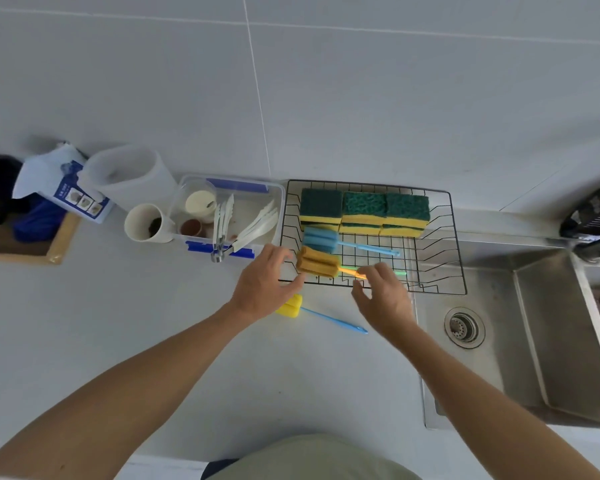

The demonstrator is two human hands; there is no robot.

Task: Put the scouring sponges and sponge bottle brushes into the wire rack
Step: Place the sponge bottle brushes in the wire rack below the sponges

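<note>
**Yellow brush left on the counter, orange one at the rack's front edge**

Pale grey countertop fills the near part of the view, with both bare forearms reaching forward across it. Just beyond the left wrist lies a yellow sponge bottle brush with a blue handle, flat on the counter and outside the wire rack, its handle pointing right toward the sink. The left hand hovers over the rack's front left corner, fingers loosely spread and holding nothing, fingertips close to the head of an orange sponge bottle brush. The right hand is at that brush's thin orange handle, thumb and forefinger pinched around it near the rack's front rail; whether the brush rests fully on the wire cannot be told. A green handle tip shows just past the right fingers. Farther in, a blue sponge bottle brush lies across the rack floor, handle to the right. Along the rack's back stand the scouring sponges, green on yellow, in a tight row. To the left of the rack sits a clear plastic container with utensils, then a white cup and a white jug.
</note>
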